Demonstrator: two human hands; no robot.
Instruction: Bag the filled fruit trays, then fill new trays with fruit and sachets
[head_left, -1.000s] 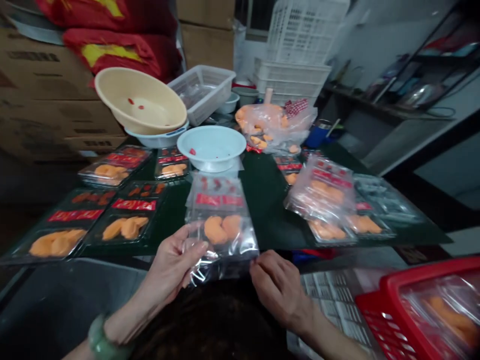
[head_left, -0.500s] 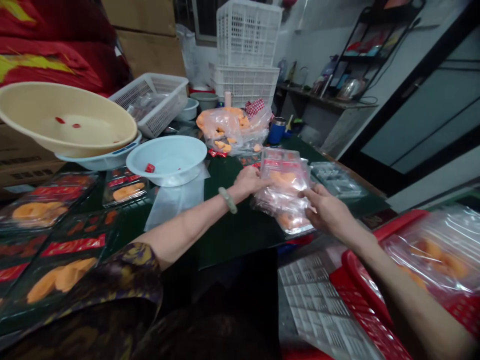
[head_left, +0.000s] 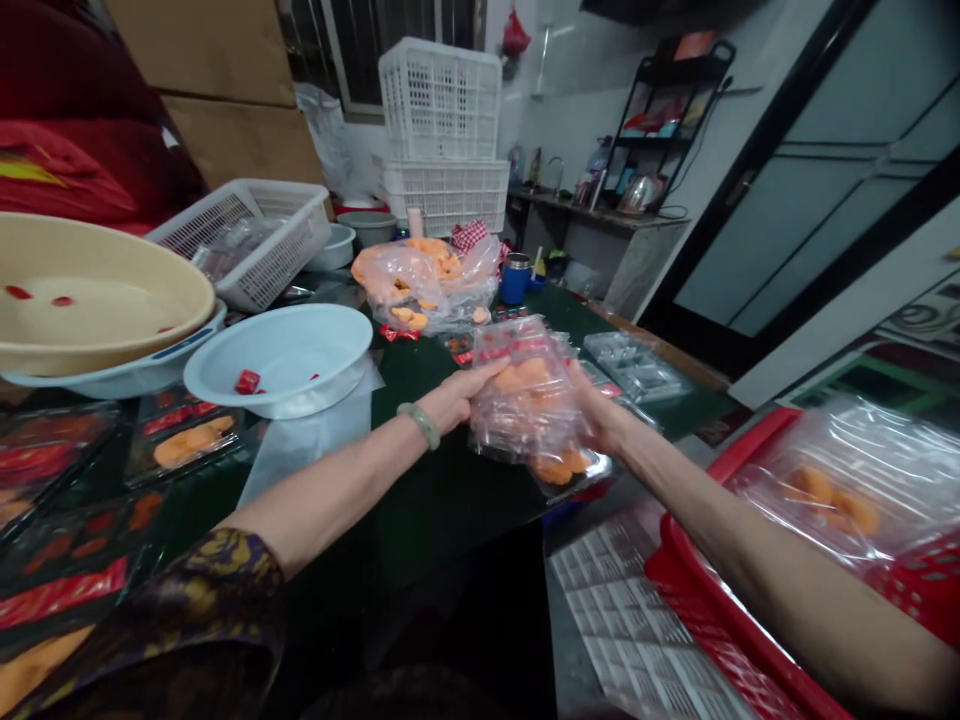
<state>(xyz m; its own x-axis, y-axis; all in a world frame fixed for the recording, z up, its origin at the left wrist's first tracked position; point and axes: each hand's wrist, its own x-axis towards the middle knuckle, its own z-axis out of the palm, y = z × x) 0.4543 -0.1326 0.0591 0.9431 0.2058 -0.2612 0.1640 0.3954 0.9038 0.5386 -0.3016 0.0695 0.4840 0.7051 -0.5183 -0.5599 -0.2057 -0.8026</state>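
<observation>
Between my two hands is a clear plastic pack with orange pieces and a pinkish-red strip inside; it is blurred, and I cannot tell whether it is one pack or a stack. My left hand, below a pale green bangle, grips its left edge with the thumb on top. On the right edge, my right hand is closed around the side, its fingers partly hidden. Under the near right corner lies another tray of orange pieces on the dark green table.
A light blue basin stands left, near a cream basin. Behind are a bag of orange pieces and a blue cup. Empty clear trays lie to the right. A red basket holding wrapped packs stands beside the table.
The view has shifted, so most things sit further left and the right side shows more. The pack is lifted and tilted between both hands, uncovering more of the tray below.
</observation>
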